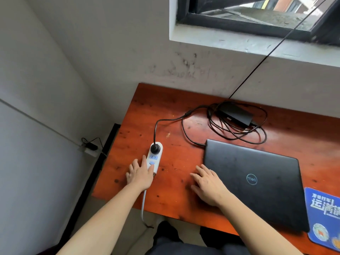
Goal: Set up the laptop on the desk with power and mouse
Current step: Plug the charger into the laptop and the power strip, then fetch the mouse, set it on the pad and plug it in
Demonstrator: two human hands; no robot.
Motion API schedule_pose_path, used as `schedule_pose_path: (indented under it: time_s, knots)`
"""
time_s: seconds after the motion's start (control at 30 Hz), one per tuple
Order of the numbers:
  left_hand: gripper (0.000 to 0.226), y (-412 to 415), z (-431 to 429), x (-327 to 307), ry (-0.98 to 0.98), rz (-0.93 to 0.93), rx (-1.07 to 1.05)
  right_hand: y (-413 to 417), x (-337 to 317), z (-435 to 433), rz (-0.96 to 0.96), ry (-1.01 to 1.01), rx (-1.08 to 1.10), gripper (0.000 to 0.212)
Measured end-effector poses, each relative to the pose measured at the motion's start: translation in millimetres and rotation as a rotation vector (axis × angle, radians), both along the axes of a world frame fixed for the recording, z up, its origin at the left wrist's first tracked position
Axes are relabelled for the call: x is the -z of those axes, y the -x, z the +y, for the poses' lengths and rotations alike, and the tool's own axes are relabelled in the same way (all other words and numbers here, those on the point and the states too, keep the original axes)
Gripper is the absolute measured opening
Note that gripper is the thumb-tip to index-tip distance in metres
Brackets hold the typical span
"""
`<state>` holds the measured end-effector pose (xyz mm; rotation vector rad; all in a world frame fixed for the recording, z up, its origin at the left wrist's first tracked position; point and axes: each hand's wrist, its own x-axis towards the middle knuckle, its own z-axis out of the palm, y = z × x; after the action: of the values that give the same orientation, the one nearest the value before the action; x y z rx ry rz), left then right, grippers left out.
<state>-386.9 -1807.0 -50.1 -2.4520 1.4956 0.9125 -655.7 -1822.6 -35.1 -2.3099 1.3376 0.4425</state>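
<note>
— Now, where is the laptop (257, 181)?
— Closed, lower right on the table (174, 181). Its cable (156, 126) loops up-left to the plug (154, 148) seated in the power strip (156, 155).
— And the hands?
— The left hand (140, 174) lies along the strip, fingers straight, thumb at the blue switch (152, 163). Likely step: press squarely, steadying the strip. The right hand (209, 186) rests flat beside the laptop, fingers released.

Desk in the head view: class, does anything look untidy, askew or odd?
Yes. The charger cable lies in a loose tangle around the power brick behind the closed laptop. The white cord of the power strip hangs over the desk edge. The wall below the window is scuffed.
</note>
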Motion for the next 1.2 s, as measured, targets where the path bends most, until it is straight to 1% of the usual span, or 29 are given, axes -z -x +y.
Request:
schedule_pose_path:
  time_s: [0.03,0.1,0.17,0.23,0.27,0.37,0.5,0.6,0.67,0.73,0.83,0.93,1.0,1.03,1.1,1.2]
  knots:
    - [0.063,1,2,-6,0.036,-0.04,0.025,3,-5,-3,-0.029,0.021,0.016,0.054]
    - [0.062,4,8,-21,0.181,-0.173,0.092,8,-17,-14,-0.104,0.099,0.027,0.049]
    - [0.06,8,12,-38,0.31,-0.212,0.082,7,-30,-27,-0.192,0.182,0.028,0.045]
    - [0.061,17,24,-57,0.379,-0.254,0.025,6,-42,-40,-0.271,0.256,-0.007,0.043]
    - [0.06,22,29,-64,0.38,-0.297,0.011,5,-45,-45,-0.299,0.286,-0.009,0.042]
    - [0.058,45,64,-81,0.355,-0.472,-0.127,1,-48,-55,-0.428,0.331,-0.079,0.042]
    - [0.063,65,127,-103,0.281,-0.549,-0.319,-30,-45,-42,-0.511,0.334,-0.247,0.051]
    - [0.063,66,195,-129,0.237,-0.622,-0.462,-73,-59,-4,-0.641,0.289,-0.412,0.057]
    - [0.063,62,255,-154,0.219,-0.714,-0.568,-110,-77,36,-0.729,0.248,-0.525,0.062]
    - [0.063,57,308,-180,0.222,-0.782,-0.682,-142,-100,82,-0.777,0.231,-0.64,0.067]
    - [0.065,56,413,-217,0.228,-0.9,-0.892,-191,-145,179,-0.86,0.209,-0.847,0.064]
    - [0.065,58,490,-241,0.236,-0.983,-0.98,-223,-175,252,-0.929,0.171,-0.944,0.064]
    - [0.065,60,574,-256,0.245,-1.045,-1.117,-255,-196,337,-1.002,0.145,-1.085,0.064]
    - [0.065,58,600,-261,0.261,-1.079,-1.145,-266,-203,365,-1.026,0.127,-1.13,0.064]
    - [0.064,62,687,-271,0.256,-1.162,-1.246,-293,-221,465,-1.08,0.091,-1.263,0.064]
    - [0.064,67,782,-282,0.222,-1.244,-1.336,-321,-234,579,-1.127,0.049,-1.38,0.064]
